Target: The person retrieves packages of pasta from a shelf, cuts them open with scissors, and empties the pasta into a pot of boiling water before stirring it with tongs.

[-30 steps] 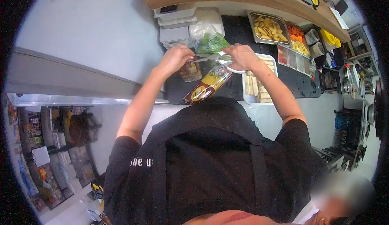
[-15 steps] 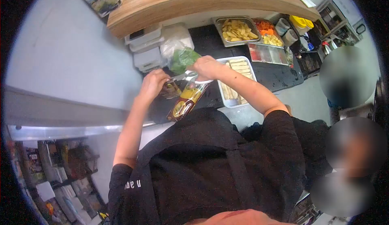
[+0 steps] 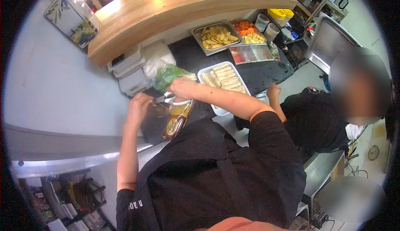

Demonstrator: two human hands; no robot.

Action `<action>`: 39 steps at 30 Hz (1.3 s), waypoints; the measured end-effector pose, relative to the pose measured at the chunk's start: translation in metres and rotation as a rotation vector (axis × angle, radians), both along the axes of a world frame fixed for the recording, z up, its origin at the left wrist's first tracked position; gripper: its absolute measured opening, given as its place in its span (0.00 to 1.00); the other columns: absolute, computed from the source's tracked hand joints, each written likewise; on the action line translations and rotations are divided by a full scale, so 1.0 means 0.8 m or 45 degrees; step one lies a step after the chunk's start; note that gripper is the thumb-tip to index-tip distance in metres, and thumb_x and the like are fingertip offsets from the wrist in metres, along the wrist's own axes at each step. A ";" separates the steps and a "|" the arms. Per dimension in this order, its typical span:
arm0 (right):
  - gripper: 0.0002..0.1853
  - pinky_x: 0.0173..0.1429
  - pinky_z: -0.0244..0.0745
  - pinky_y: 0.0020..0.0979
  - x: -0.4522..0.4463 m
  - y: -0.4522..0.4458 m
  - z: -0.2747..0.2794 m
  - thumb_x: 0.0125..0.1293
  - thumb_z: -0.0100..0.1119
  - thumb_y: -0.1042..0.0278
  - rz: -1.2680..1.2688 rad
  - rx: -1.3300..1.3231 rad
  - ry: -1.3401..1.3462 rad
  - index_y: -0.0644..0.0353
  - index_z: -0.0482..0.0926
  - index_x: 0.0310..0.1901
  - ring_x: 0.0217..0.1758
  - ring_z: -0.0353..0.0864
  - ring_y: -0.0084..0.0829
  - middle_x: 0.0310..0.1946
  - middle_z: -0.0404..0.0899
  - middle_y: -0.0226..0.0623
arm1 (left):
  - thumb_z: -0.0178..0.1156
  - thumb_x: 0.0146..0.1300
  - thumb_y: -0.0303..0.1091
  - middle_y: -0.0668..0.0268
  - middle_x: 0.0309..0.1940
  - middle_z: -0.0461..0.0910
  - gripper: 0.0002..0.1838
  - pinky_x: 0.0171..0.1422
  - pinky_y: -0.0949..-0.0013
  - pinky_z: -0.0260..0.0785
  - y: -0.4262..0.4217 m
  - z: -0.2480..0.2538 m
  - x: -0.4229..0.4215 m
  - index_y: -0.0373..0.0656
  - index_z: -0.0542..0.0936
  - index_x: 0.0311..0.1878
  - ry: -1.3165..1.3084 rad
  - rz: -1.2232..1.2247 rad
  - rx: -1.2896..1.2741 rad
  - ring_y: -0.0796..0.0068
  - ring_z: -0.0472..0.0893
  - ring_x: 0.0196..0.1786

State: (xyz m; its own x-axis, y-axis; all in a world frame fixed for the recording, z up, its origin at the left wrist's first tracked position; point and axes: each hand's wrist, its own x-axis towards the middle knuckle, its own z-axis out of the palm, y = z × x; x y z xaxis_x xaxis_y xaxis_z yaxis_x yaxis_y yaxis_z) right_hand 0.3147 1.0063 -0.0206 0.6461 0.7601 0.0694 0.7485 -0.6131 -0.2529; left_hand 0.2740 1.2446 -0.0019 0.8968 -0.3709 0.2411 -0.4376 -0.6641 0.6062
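Observation:
My right hand point(image 3: 182, 88) is closed round white-handled scissors point(image 3: 179, 103), whose blades point left toward my other hand. Pinched in the fingers of my left hand point(image 3: 141, 104) is the upper edge of a brownish see-through plastic packet point(image 3: 160, 111), close to the blade tips. Below the scissors lies a shiny brown and yellow package point(image 3: 176, 121), partly covered by the handles. Leafy greens point(image 3: 167, 76) in a clear plastic bag lie just behind my right hand. A white tray point(image 3: 201, 70) of pale rolls stands right of it, partly hidden by my forearm.
White lidded containers point(image 3: 132, 80) are stacked at the left wall. Behind the rolls are a metal pan point(image 3: 199, 43) of potato wedges and a pan of cut vegetables point(image 3: 248, 32). A wooden shelf point(image 3: 179, 12) overhangs the dark counter. A co-worker point(image 3: 312, 118) stands at right.
My view has swung to the right, so the counter sits further left and the co-worker shows more fully. Both hands keep their hold, with the scissors still by the packet.

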 end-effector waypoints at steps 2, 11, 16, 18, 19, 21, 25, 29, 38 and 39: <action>0.34 0.44 0.76 0.44 -0.001 0.002 0.000 0.40 0.67 0.32 -0.052 0.018 0.005 0.62 0.81 0.32 0.39 0.82 0.48 0.29 0.81 0.49 | 0.63 0.50 0.24 0.59 0.32 0.79 0.05 0.46 0.60 0.69 0.002 0.002 -0.010 0.38 0.83 0.33 -0.075 0.069 -0.028 0.57 0.78 0.40; 0.36 0.45 0.77 0.43 -0.002 0.012 0.021 0.40 0.65 0.30 -0.054 -0.081 0.049 0.62 0.82 0.32 0.38 0.83 0.46 0.28 0.81 0.48 | 0.62 0.51 0.25 0.59 0.33 0.78 0.04 0.47 0.60 0.68 0.037 -0.016 -0.017 0.38 0.82 0.32 -0.286 0.269 0.161 0.56 0.76 0.40; 0.30 0.43 0.76 0.43 0.006 0.029 0.004 0.47 0.64 0.39 -0.077 -0.185 0.031 0.61 0.81 0.38 0.38 0.82 0.47 0.29 0.81 0.49 | 0.61 0.51 0.24 0.59 0.32 0.78 0.04 0.47 0.60 0.67 0.033 -0.023 -0.017 0.38 0.82 0.31 -0.312 0.286 0.124 0.56 0.75 0.40; 0.30 0.44 0.76 0.43 0.005 0.035 0.013 0.46 0.65 0.38 -0.091 -0.194 0.072 0.61 0.81 0.37 0.38 0.83 0.47 0.29 0.81 0.49 | 0.63 0.51 0.24 0.60 0.32 0.79 0.04 0.44 0.62 0.68 0.036 -0.025 -0.018 0.39 0.82 0.32 -0.376 0.277 0.080 0.59 0.76 0.39; 0.30 0.44 0.76 0.43 0.003 0.036 0.015 0.46 0.65 0.38 -0.120 -0.206 0.112 0.62 0.81 0.36 0.38 0.83 0.47 0.29 0.81 0.49 | 0.63 0.51 0.24 0.60 0.32 0.79 0.04 0.44 0.62 0.68 0.038 -0.028 -0.019 0.39 0.82 0.32 -0.370 0.288 0.081 0.59 0.76 0.39; 0.30 0.43 0.77 0.42 0.002 0.034 0.015 0.46 0.64 0.37 -0.097 -0.154 0.059 0.63 0.82 0.32 0.36 0.83 0.47 0.28 0.81 0.49 | 0.63 0.51 0.24 0.60 0.32 0.79 0.04 0.45 0.62 0.69 0.039 -0.033 -0.016 0.39 0.82 0.32 -0.427 0.270 0.041 0.59 0.76 0.39; 0.28 0.41 0.79 0.41 0.001 0.036 0.019 0.47 0.63 0.39 -0.096 -0.159 -0.001 0.63 0.82 0.28 0.35 0.84 0.46 0.26 0.81 0.49 | 0.62 0.50 0.23 0.59 0.31 0.78 0.04 0.45 0.61 0.68 0.036 -0.036 -0.014 0.39 0.82 0.31 -0.432 0.310 0.008 0.56 0.76 0.38; 0.29 0.40 0.79 0.40 0.000 0.052 0.027 0.47 0.64 0.37 -0.087 -0.171 -0.083 0.63 0.83 0.27 0.34 0.84 0.45 0.26 0.81 0.48 | 0.63 0.49 0.22 0.59 0.31 0.78 0.04 0.44 0.60 0.68 0.042 -0.050 -0.008 0.39 0.83 0.31 -0.437 0.369 -0.048 0.57 0.76 0.38; 0.36 0.42 0.78 0.42 -0.004 0.054 0.026 0.42 0.65 0.31 -0.129 -0.252 0.007 0.62 0.80 0.37 0.35 0.83 0.46 0.26 0.81 0.49 | 0.62 0.53 0.23 0.59 0.32 0.80 0.04 0.43 0.64 0.71 0.044 -0.060 -0.018 0.39 0.83 0.33 -0.356 0.529 -0.343 0.60 0.78 0.37; 0.36 0.41 0.78 0.41 -0.004 0.053 0.025 0.41 0.65 0.31 -0.128 -0.216 -0.038 0.61 0.80 0.38 0.35 0.83 0.45 0.25 0.80 0.49 | 0.62 0.54 0.23 0.60 0.32 0.80 0.04 0.42 0.65 0.71 0.045 -0.063 -0.019 0.39 0.83 0.33 -0.329 0.542 -0.416 0.62 0.79 0.37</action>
State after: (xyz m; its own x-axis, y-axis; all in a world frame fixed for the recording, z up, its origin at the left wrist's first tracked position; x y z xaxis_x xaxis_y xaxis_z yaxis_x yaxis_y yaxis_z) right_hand 0.3116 1.0490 -0.0010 0.7189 0.6943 -0.0340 0.6869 -0.7170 -0.1183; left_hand 0.2590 1.2805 -0.0522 0.8476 0.1384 0.5122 -0.3341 -0.6106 0.7180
